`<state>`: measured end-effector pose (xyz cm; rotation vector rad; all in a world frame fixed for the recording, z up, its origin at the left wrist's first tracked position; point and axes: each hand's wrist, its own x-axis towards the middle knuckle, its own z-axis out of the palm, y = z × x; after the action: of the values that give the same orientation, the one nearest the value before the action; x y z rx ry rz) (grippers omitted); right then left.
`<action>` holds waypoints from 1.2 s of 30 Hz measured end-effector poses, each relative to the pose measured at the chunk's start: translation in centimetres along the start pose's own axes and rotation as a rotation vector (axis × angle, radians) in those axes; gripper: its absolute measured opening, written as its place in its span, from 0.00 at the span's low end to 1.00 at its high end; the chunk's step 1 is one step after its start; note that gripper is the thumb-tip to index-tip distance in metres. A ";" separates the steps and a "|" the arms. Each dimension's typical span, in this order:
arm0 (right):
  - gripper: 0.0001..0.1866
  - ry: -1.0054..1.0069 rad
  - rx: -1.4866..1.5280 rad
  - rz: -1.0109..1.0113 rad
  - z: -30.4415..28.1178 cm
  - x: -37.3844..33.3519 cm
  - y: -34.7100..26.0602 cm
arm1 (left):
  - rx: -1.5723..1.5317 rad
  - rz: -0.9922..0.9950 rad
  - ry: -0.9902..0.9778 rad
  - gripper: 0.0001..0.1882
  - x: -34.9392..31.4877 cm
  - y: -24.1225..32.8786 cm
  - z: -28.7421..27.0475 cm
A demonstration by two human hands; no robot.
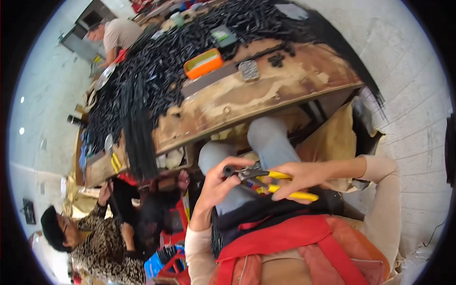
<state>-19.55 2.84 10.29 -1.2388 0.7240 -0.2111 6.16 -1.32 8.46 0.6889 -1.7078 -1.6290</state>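
Above my lap, my left hand (pixel 217 184) is closed around a small black tubular piece (pixel 229 170), its round end showing between thumb and fingers. My right hand (pixel 298 176) grips a pair of pliers (pixel 301 195) by its yellow handles, which stand apart. The dark jaws of the pliers meet or lie against the piece beside my left fingers; exactly how they touch it cannot be made out.
A worn wooden table (pixel 213 116) stands before my knees, heaped with short black pieces (pixel 156 71). On it are an orange container (pixel 203 63), a grey textured block (pixel 248 70) and long black strands (pixel 137 123). Two people sit or lean at the left, one (pixel 99 237) near a red chair (pixel 173 228).
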 end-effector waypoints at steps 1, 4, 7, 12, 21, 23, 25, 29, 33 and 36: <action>0.22 0.171 -0.255 -0.107 0.4 -0.3 -0.5 | -0.003 0.006 0.023 0.21 -0.4 -0.2 -0.1; 0.23 0.361 -0.550 -0.232 0.4 -1.2 -1.3 | 0.011 -0.021 0.090 0.27 0.2 -0.1 0.3; 0.24 0.377 -0.647 -0.321 -0.8 -1.4 -1.9 | 0.058 -0.044 0.092 0.29 0.5 -0.3 -0.6; 0.25 -0.176 0.238 0.170 -1.5 -1.7 -2.3 | 0.142 0.079 -0.096 0.22 1.1 0.0 -0.3; 0.17 0.491 -0.745 -0.351 -1.3 -1.0 -4.8 | 0.112 0.082 0.072 0.31 0.8 -0.1 -0.8; 0.18 0.192 -0.241 0.018 -0.8 -1.0 -5.3 | 0.105 0.067 0.018 0.31 0.6 0.1 -0.9; 0.19 0.163 -0.200 0.044 -0.7 -0.6 -4.0 | 0.086 0.053 -0.071 0.32 0.4 0.5 -1.0; 0.21 0.319 -0.442 -0.181 -0.7 -0.3 -2.6 | -0.051 0.049 0.026 0.28 0.3 -0.2 -0.6; 0.19 0.393 -0.759 -0.162 -1.6 0.5 -2.8 | 0.186 0.116 0.061 0.29 0.4 0.1 -0.8; 0.19 0.272 -0.605 -0.088 -1.3 1.1 -3.1 | 0.085 0.088 0.089 0.20 -0.4 0.4 -0.3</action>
<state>-18.77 0.18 12.54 -1.8423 1.0121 -0.2449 6.63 -1.18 8.78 0.7064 -1.7261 -1.4513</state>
